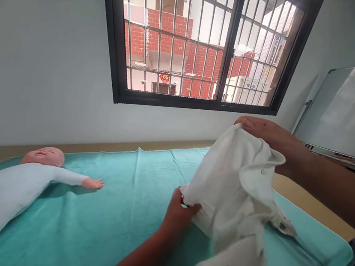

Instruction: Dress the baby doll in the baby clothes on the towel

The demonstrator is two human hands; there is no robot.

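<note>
A white baby garment point(225, 179) with a snap fastener hangs between my two hands above the turquoise sheet. My left hand point(180, 210) pinches its left edge between thumb and fingers. Higher up on the right, my right hand point(267, 139) grips the top of the cloth, its fingers partly hidden behind the fabric. The garment's lower part drops in folds toward the bottom of the view, where a greenish printed patch shows. At the left a baby doll point(6, 193) in a white long-sleeved suit lies on its back, one arm stretched out to the right.
A turquoise sheet point(111, 227) covers the table, with a tan edge point(316, 206) showing at the right and along the wall. Behind it is a barred window point(179, 42). A whiteboard point(343, 112) stands at the right.
</note>
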